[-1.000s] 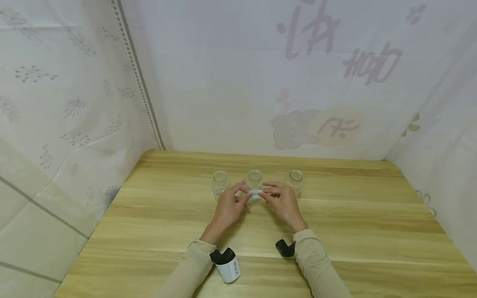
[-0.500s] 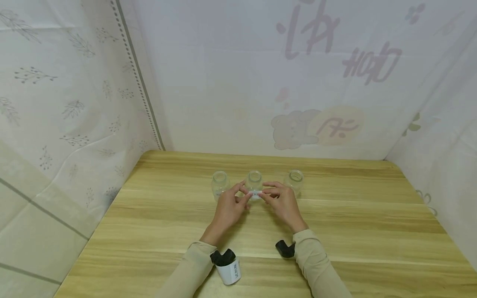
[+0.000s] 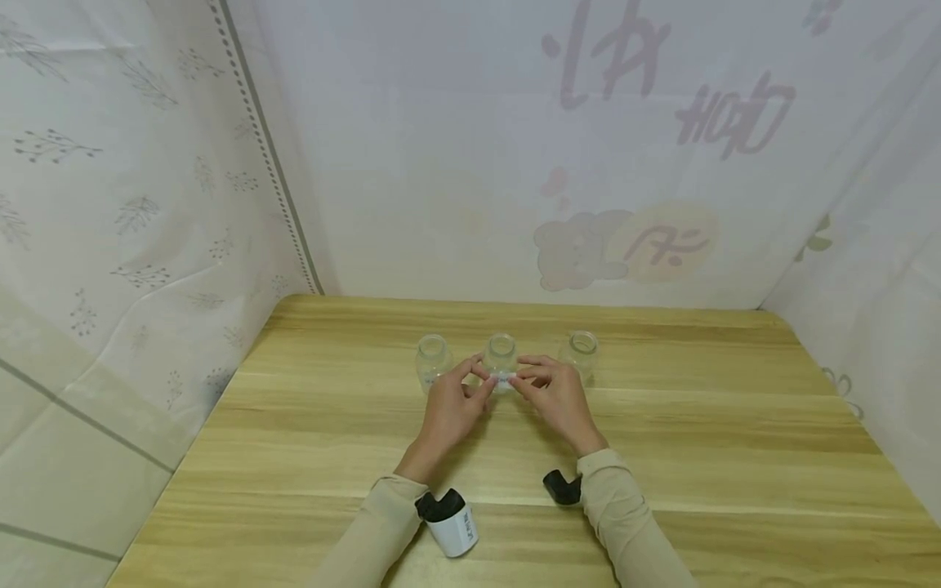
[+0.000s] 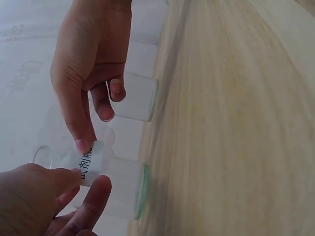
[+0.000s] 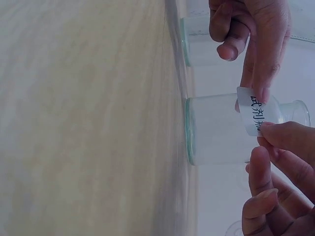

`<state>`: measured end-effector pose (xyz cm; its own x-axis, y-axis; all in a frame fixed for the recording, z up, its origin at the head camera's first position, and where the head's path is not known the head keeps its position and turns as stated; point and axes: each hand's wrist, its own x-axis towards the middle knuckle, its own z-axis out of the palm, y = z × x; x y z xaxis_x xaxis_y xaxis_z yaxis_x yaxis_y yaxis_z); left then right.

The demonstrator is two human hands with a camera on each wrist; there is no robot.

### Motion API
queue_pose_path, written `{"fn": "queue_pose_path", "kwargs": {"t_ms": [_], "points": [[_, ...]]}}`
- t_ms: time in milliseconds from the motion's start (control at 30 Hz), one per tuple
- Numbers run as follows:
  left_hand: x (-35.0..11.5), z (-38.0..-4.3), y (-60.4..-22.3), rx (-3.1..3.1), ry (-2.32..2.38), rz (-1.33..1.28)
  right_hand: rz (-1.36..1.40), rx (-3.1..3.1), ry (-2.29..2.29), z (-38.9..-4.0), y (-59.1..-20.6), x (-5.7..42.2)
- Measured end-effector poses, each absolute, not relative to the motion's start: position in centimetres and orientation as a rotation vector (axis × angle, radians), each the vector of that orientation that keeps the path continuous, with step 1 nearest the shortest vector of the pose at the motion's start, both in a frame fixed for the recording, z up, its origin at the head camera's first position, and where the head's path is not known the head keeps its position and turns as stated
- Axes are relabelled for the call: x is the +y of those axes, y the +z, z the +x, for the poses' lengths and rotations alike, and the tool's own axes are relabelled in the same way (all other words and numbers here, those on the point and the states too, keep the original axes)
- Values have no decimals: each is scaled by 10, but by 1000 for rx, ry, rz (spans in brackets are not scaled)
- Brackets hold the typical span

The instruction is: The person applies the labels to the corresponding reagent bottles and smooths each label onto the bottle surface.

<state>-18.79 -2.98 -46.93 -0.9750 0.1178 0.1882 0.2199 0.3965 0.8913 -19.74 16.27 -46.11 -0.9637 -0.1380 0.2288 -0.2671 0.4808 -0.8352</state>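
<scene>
Between both hands a small white label [image 3: 503,380] with dark handwritten characters is stretched lengthwise. My left hand [image 3: 452,408] pinches one end between thumb and finger, and my right hand [image 3: 562,404] pinches the other. Right behind the label stands the middle clear glass jar [image 3: 501,351], upright and without a lid; the label overlaps its front in all three views. In the left wrist view the label [image 4: 91,162] shows its writing beside the jar [image 4: 128,189]. From the right wrist the label [image 5: 252,112] appears close against the jar wall [image 5: 211,130].
Two more open glass jars flank the middle one: the left jar [image 3: 434,353] and the right jar [image 3: 583,351]. By the left sleeve is a white cup-shaped piece with a black top [image 3: 452,527]; a black piece [image 3: 561,487] sits at the right sleeve. Patterned cloth hangs behind the table.
Both hands keep their pinch on the label in almost the same place. Its writing looks narrower from the head now, and the head view has shifted slightly.
</scene>
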Motion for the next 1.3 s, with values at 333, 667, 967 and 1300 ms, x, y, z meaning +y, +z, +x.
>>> {"fn": "queue_pose_path", "kwargs": {"t_ms": [333, 667, 967, 1300], "points": [[-27, -189, -469, -2547, -1665, -263, 367, -2601, 1440, -197, -460, 163], [-28, -188, -469, -2516, -1703, -256, 348, -2605, 1428, -198, -459, 162], [-29, -186, -470, -2489, -1752, -232, 342, -2609, 1410, -197, -461, 162], [-29, -188, -469, -2496, -1738, -249, 338, -2599, 1400, -198, -460, 162]]}}
